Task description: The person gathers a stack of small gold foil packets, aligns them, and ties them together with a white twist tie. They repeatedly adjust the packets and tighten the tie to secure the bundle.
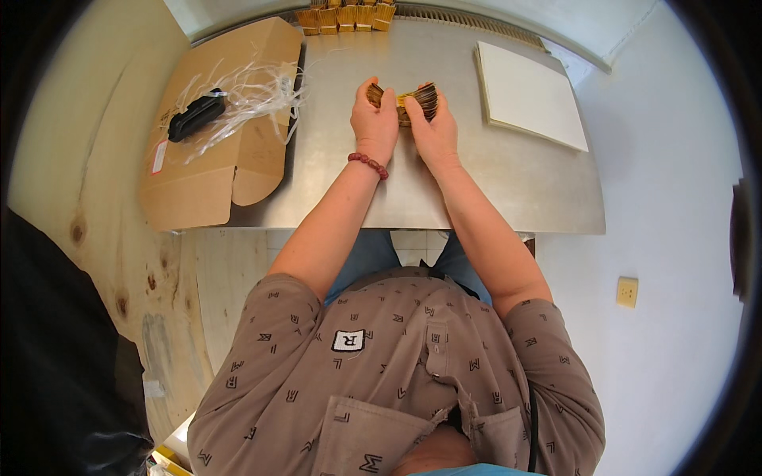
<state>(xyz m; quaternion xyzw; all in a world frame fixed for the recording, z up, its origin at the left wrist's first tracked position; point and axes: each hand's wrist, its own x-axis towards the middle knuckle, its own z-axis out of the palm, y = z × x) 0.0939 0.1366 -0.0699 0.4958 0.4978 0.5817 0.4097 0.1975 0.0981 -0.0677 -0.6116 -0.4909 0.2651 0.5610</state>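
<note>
Over the metal table, both hands grip one bundle of thin brown and gold strips or cards (pixel 427 98). A yellow band seems to cross its middle, and its two ends spread out like fans. My left hand (pixel 375 125), with a dark red bead bracelet at the wrist, is closed around the left end. The right end sits in my right hand (pixel 436 136), its thumb pressed on the near face and its fingers behind. Part of the bundle is hidden by the hands, and what exactly it is made of cannot be told.
Similar gold-brown bundles (pixel 346 17) are stacked at the table's far edge. On the left, a flattened cardboard box (pixel 190 194) carries loose clear plastic strips (pixel 252 99) and a black tool-like object (pixel 197 116). A white board or paper stack (pixel 530 95) lies right on the metal table (pixel 524 190).
</note>
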